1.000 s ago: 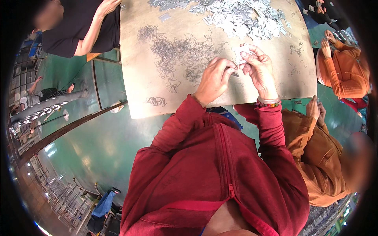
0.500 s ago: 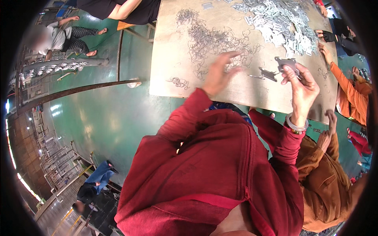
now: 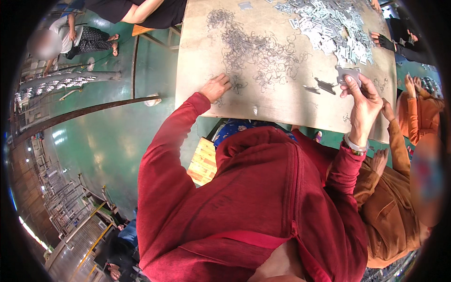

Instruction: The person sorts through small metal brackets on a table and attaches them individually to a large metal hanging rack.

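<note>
My right hand (image 3: 364, 101) pinches a flat grey metal plate (image 3: 348, 75) with notched corners between thumb and fingers, holding it up above the table's near right part. My left hand (image 3: 216, 88) is down at the table's left side, by a few loose bent wire pieces. Its fingers are curled together, and whatever they grip is hidden. Ahead of it spreads a tangled heap of thin bent wire pieces (image 3: 239, 47). Dark plate-like shapes (image 3: 325, 85) lie on the tabletop left of the held plate; whether they are parts or shadows I cannot tell.
A large pile of small silvery metal plates (image 3: 329, 28) covers the far right of the table (image 3: 202, 56). A gloved hand (image 3: 383, 41) and a person in orange (image 3: 413, 115) are at the right. A person in brown (image 3: 387, 207) sits close on my right.
My left hand has moved left and toward me, from over the wire heap to the loose wires near the table's left edge. The right hand still holds up the metal plate.
</note>
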`<state>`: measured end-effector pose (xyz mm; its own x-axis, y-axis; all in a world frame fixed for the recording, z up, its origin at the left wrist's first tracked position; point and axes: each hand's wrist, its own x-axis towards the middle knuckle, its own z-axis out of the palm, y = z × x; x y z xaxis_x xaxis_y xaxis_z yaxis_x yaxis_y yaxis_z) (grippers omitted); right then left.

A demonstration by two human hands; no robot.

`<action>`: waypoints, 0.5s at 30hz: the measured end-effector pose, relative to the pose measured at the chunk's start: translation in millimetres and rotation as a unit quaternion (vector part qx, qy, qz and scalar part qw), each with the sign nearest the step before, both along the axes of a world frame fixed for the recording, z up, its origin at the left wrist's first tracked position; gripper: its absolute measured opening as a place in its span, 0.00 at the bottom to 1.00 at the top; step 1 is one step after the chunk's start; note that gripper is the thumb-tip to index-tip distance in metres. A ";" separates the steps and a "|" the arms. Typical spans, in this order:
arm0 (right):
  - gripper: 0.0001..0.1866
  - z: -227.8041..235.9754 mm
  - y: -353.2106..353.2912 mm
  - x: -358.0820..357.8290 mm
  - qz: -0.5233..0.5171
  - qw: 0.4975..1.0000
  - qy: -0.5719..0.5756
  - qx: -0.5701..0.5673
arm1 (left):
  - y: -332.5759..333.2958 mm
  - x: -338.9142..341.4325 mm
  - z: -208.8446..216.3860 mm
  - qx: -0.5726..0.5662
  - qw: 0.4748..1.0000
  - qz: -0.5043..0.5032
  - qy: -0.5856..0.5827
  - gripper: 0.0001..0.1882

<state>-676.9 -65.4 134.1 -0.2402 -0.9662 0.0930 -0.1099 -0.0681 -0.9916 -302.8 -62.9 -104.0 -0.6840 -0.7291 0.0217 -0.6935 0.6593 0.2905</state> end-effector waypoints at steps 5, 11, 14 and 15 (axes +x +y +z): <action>0.09 -2.9 -16.7 26.5 0.071 0.996 -0.043 0.046 | -7.5 -21.4 25.6 -0.028 0.992 0.107 0.064 0.05; 0.10 -22.2 -27.5 39.5 0.105 0.990 -0.078 0.058 | -46.4 -107.9 177.7 0.177 0.870 0.210 0.410 0.06; 0.10 -25.9 -29.3 45.0 0.100 0.992 -0.060 0.054 | -56.6 -136.6 213.9 0.292 0.788 0.156 0.519 0.06; 0.10 -26.6 -30.2 46.8 0.102 0.991 -0.060 0.059 | -60.5 -141.6 218.8 0.348 0.744 0.120 0.558 0.06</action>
<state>-630.0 -95.5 107.5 -0.0421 -0.9982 -0.0421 0.0138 0.0416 -0.9990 -444.3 -123.4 114.8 -0.3713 -0.9277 0.0377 0.1621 -0.0248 0.9865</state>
